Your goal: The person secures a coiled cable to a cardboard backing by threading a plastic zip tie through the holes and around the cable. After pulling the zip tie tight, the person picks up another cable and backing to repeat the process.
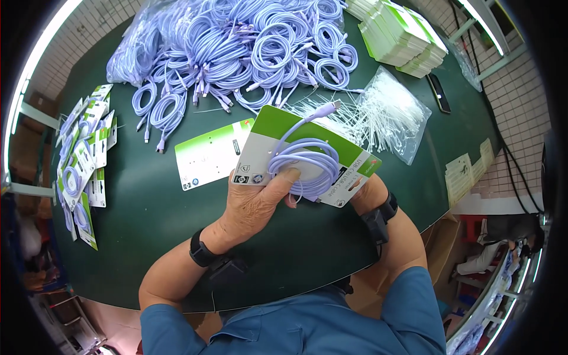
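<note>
A coiled lilac USB cable (322, 171) lies against the front of a green and white packaging card (266, 127), tilted above the table. My left hand (254, 204) grips both, its thumb pressing the coil onto the card. One cable plug points up past the coil toward the card's far edge. At the card's right end is my right hand (370, 194), mostly behind it, so its fingers are hidden. Flat on the table, just left of the held card, lies another packaging card (207, 158). White cable ties (378, 112) spill from a clear bag beyond the held card.
A large heap of coiled lilac cables (219, 50) covers the far side of the dark green table (254, 269). Stacked cards (393, 38) stand at the far right, near a black phone (439, 93). Carded cables (83, 165) are piled at left. Paper slips (464, 177) lie by the right edge.
</note>
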A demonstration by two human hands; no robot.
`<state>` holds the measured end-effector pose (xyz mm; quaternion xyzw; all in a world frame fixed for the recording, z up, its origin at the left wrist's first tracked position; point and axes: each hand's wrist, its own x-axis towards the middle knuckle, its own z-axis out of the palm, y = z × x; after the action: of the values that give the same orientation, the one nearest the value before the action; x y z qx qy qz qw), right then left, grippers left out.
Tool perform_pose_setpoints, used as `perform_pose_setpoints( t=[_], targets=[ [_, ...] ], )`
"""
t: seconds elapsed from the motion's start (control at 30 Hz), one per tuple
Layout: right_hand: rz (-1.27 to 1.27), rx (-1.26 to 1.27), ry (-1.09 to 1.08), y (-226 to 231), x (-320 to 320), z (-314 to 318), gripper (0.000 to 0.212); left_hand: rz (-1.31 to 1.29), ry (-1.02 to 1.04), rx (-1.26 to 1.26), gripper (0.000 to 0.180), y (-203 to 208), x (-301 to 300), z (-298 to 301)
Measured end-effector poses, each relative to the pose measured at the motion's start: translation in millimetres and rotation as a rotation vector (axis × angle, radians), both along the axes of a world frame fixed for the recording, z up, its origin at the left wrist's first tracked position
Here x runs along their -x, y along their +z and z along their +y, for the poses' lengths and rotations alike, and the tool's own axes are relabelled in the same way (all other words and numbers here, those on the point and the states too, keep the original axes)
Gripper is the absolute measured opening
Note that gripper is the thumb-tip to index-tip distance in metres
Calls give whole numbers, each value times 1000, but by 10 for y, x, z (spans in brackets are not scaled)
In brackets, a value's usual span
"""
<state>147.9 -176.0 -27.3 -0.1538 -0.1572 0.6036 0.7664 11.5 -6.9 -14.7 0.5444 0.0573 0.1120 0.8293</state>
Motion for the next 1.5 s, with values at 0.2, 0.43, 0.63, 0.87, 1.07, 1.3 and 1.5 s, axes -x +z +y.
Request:
perform_pose_setpoints(
  t=[0.2,0.43,0.63,0.87,1.07,1.3,1.5],
  targets=[
    [-559,201,-174,-175,-22,-74,42,35,-14,-7,32,81,2,0],
    [-864,375,-216,-143,-181,-26,48,237,-11,-95,33,152,-5,36],
    [-698,427,-317,-353,-95,-214,64,143,-146,-131,43,170,-65,105],
    [-989,450,-437,-441,-112,-311,68,168,-258,-148,51,197,-116,105],
    [-523,597,-321,46,101,-181,69,231,-203,-23,50,18,-46,88],
    [-891,446,-354,109,83,-126,43,205,-170,75,45,-30,-68,65],
    [-1126,269,-482,347,69,-18,26,261,-246,-44,42,82,-66,131]
  ],
)
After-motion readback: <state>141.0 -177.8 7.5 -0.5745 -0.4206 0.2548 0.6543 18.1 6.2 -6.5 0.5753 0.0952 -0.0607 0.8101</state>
